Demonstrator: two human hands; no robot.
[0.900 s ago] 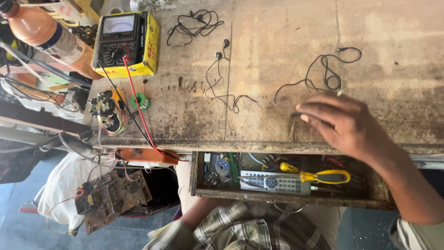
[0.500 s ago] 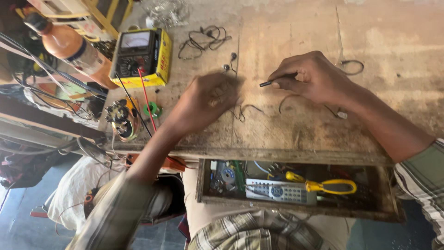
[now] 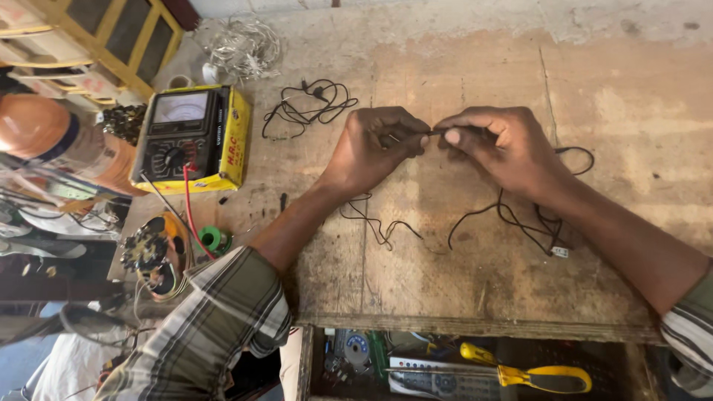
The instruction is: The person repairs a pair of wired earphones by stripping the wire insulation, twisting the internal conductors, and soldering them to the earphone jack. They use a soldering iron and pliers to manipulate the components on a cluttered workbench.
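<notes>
Two hands, left hand [image 3: 375, 145], right hand [image 3: 499, 145], pinch thin black wire [image 3: 512, 219] over scuffed wooden bench [image 3: 631, 89].

Two hands [image 3: 375, 145] [image 3: 501, 145], one yellow meter [image 3: 191, 137], one yellow-handled screwdriver [image 3: 531, 373], one remote control [image 3: 438, 379], one orange bottle [image 3: 59, 141].

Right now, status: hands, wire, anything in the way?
Left hand and right hand both pinching the thin black wire, fingers meeting mid-bench. Wire trails loose on the workbench. Multimeter off to the left; nothing between the hands.
</notes>
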